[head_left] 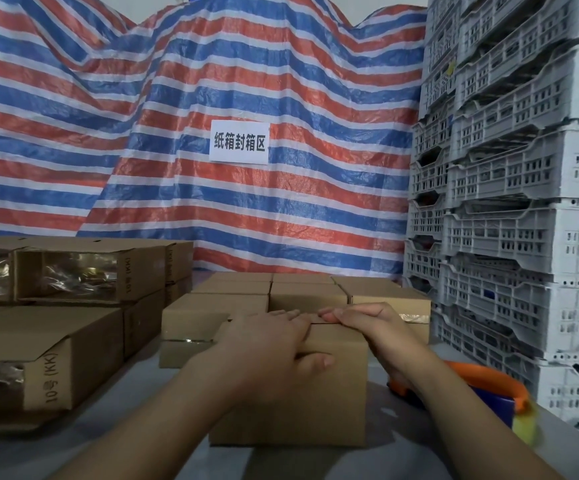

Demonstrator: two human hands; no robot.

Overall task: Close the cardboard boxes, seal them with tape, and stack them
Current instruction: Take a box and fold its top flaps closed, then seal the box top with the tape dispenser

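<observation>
Box we work on: We see a small brown cardboard box [333, 386] on the gray bench [108, 445], right in front of us. Its top flaps are folded down.
Left hand: Our left hand [274, 344] lies on top of the box. The fingers are flat on the flaps and the thumb hangs over the front edge. It presses the box but does not wrap round it.
Right hand: Our right hand [367, 323] is on the right side of the box top. Its fingers are curled and push down on the flap near the middle line. The two hands almost meet there.
Other small boxes: More closed boxes [302, 292] sit in rows just behind our box.
Flat boxes: Bundles of flat boxes [49, 362] are piled on the left.
Tape tool: An orange and blue tape tool [495, 393] lies on the bench just right of our box, partly behind our right arm.
Back: A red, white and blue striped sheet [212, 81] hangs behind, with a white paper sign [239, 142] on it.
Right side: Gray plastic crates [523, 202] are stacked high.
</observation>
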